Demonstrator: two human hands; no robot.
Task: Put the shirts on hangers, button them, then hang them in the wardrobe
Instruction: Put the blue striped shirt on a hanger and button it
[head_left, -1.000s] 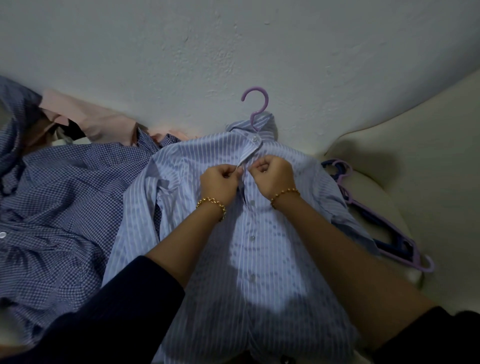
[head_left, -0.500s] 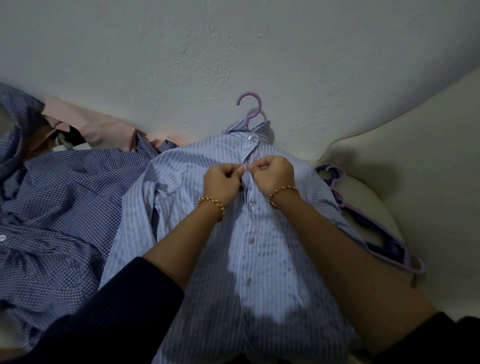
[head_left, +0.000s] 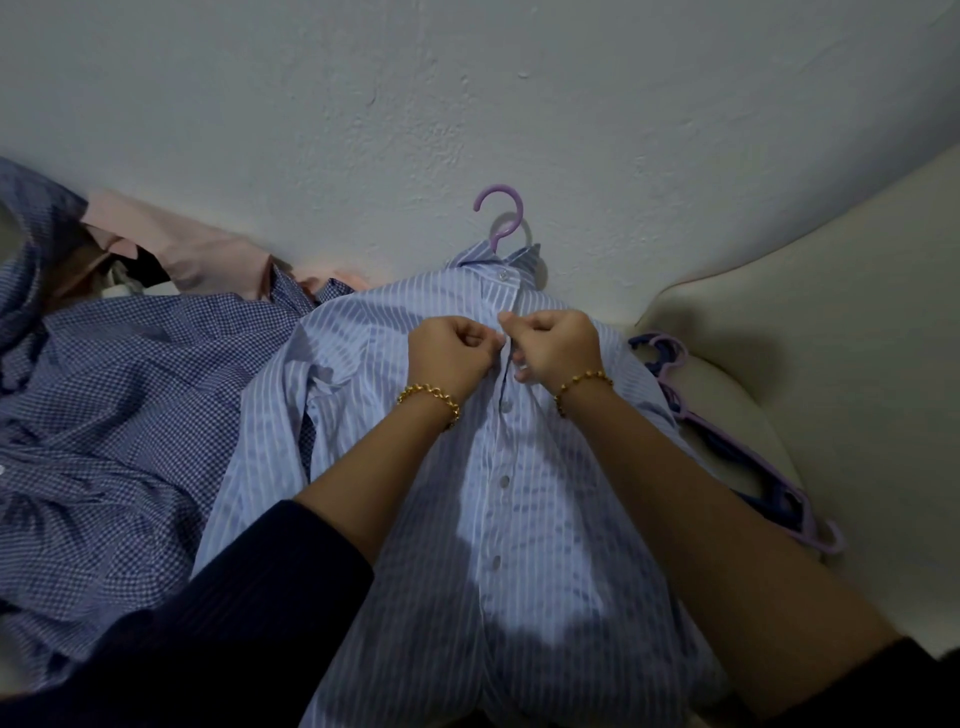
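L hand (head_left: 449, 358) and R hand (head_left: 553, 348) are staying knuckle to knuckle on the front of the striped shirt (head_left: 519, 545), just below the collar. Both are curled tight, each pinching its own edge of the placket. Since a sec ago the dark gap under the hands is closing up and the shirt is lying flatter. So this looks like the 2nd btn going through, though fingers are hiding the hole and I can't confirm it. The collar btn (head_left: 503, 275) above is showing done. The lower btns (head_left: 503, 482) are showing down the front; fastened or not, can't tell.

The shirt is already sitting on its hanger (head_left: 518, 210), w/ the purple hook poking out of the collar against the wall (head_left: 467, 104). It's spread flat in front of the person, so buttoning is underway and hanging isn't done yet. No wardrobe in view.

Around, L to R: the checked shirt (head_left: 130, 415) is lying crumpled beside the striped one, its edge touching or tucked under the striped sleeve, prob. waiting its turn. A pink garment (head_left: 197, 249) is bunching behind it by the wall. Spare hangers (head_left: 727, 452), purple and dark blue, are lying on the cream cushion (head_left: 831, 312) right by the R forearm.

Possible snags: the sleeve folding under on the L side, and the lift snagging the neighbouring checked cloth.
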